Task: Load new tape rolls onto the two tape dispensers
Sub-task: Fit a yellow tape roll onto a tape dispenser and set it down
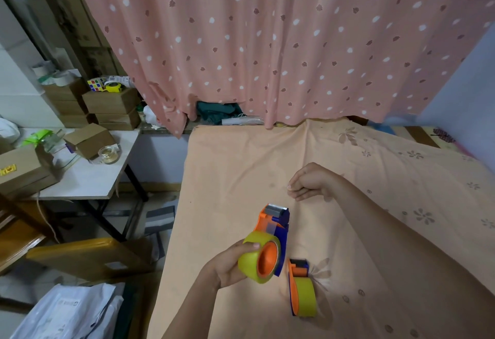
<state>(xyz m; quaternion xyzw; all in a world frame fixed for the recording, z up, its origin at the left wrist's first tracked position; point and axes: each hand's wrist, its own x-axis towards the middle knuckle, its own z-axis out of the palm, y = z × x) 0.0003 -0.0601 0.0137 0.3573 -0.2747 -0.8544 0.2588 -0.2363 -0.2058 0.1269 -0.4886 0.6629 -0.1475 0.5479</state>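
The one camera sits up on the person's head and looks forward and down, close over the bed [267, 167], with the pink curtain [267, 44] straight ahead and a cluttered counter [88, 180] off to the left.

On the bed [348, 167], one tape dispenser [301, 288] lies near, with a second dispenser [276, 221] just left and farther. A table [88, 180] stands far left; a curtain [267, 44] hangs behind.
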